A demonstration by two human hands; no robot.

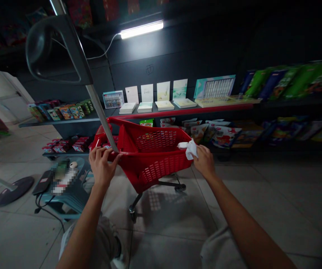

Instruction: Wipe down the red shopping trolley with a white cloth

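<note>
A small red plastic shopping cart (129, 164) with a perforated basket stands on dark wheels in front of me. My left hand (102, 164) is at its left end, the fingers curled over the red rim near the handle. At the basket's right end, my right hand (204, 161) pinches a crumpled white tissue (191, 149) against the top edge. Some of the tissue lies over the rim; my right fingertips are partly hidden behind it. Inside, the visible part of the basket shows bare red walls.
A metal pole (100, 108) with a black loop handle (60, 52) rises just left of the cart. Blue stacked stools (72, 203) hold a black device (43, 182) with cables. Behind the cart, a shelf (219, 108) carries books, boxes and snack bags. A round base (15, 191) stands far left.
</note>
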